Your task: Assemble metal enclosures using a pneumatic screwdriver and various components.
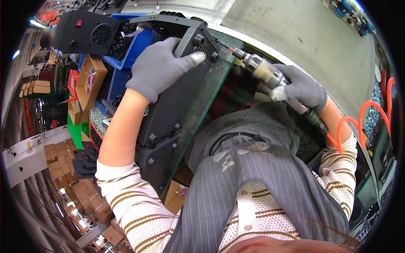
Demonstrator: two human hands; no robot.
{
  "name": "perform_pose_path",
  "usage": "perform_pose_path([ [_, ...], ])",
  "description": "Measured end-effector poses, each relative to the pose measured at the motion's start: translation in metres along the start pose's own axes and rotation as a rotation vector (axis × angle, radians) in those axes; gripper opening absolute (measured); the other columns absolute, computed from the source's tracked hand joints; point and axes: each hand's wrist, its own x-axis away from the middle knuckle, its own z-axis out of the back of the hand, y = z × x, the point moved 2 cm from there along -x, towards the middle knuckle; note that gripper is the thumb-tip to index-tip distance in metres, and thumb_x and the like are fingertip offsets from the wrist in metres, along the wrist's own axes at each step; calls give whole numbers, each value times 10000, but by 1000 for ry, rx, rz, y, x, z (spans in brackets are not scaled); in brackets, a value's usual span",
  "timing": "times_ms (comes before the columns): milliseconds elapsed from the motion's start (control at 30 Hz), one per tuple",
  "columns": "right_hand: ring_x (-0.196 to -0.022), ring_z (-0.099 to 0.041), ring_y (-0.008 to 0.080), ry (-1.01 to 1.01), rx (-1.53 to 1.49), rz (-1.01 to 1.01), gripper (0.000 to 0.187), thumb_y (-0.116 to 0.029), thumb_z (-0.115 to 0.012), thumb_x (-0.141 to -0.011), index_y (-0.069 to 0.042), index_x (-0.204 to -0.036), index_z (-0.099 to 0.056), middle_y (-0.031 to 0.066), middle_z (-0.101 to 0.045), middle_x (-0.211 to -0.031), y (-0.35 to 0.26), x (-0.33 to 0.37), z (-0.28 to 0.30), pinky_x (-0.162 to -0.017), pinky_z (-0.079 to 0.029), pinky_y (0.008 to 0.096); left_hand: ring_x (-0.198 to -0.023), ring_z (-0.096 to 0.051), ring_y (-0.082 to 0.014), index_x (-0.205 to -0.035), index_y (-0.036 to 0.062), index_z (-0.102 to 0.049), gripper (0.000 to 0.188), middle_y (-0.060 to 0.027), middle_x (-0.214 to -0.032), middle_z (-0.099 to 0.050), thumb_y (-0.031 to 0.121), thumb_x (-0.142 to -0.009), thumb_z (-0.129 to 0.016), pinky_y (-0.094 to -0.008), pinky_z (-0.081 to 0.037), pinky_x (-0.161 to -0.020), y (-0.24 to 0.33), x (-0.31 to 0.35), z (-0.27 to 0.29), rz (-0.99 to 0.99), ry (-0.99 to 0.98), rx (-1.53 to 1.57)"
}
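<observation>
My left hand (162,67), in a grey glove, grips the upper part of a black metal housing (173,97). Its thumb lies along the housing's face beside round black knobs or feet, while the other fingers are partly hidden behind the edge. Wrapped in the other grey glove, my right hand (301,86) holds an air screwdriver (265,71) with a metal body. The tool slants up to the left, its thin bit reaching the housing's upper corner; whether the tip touches a screw cannot be made out. An orange coiled air hose (340,130) runs from the tool's rear.
Under the housing is a glass-topped bench (200,120). Beyond it, another black housing (90,33) with a red switch sits near blue bins (135,48) of small parts. A cardboard box (91,80) is at the left, with stacked cartons (63,164) farther off.
</observation>
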Motion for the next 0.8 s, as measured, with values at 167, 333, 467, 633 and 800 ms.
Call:
perform_pose_path([
  [167,-785,-548,136,-28,39,-3,535,-338,-730,-720,24,-1087,-587,53,-596,-850,3,-10,2,-739,-451,283,-794,-656,-342,-908,32,-694,473,-180,-792,-672,485,-784,-651,-405,-503,-718,3,-15,-6,38,-216,59],
  [333,-774,-551,129,-18,60,-6,506,-333,-721,-732,26,-1066,-597,50,-595,-835,-1,-20,1,-727,-450,280,-747,-649,-359,-829,-14,-683,410,-209,-746,-655,392,-770,-674,-398,-510,-706,-3,-17,-9,43,-212,149],
  [467,-748,-553,127,-94,-78,-55,495,-337,-725,-730,32,-1036,-601,53,-597,-811,-3,-21,4,-696,-453,281,-723,-650,-356,-826,-34,-673,366,-219,-732,-649,323,-744,-688,-383,-518,-696,-5,-18,-10,-56,-201,150],
  [633,-731,-553,128,-76,-41,-49,485,-343,-733,-731,30,-1012,-603,51,-598,-793,-7,-22,7,-673,-456,284,-709,-654,-338,-818,-53,-660,364,-224,-719,-645,298,-727,-682,-376,-521,-691,-7,-20,-9,-39,-243,170],
  [800,-741,-562,139,-69,61,7,478,-328,-764,-725,31,-999,-604,52,-600,-791,-8,-26,7,-677,-459,286,-713,-652,-333,-802,-74,-641,385,-235,-742,-643,296,-704,-687,-374,-521,-691,-12,-22,-12,-54,-244,163],
])
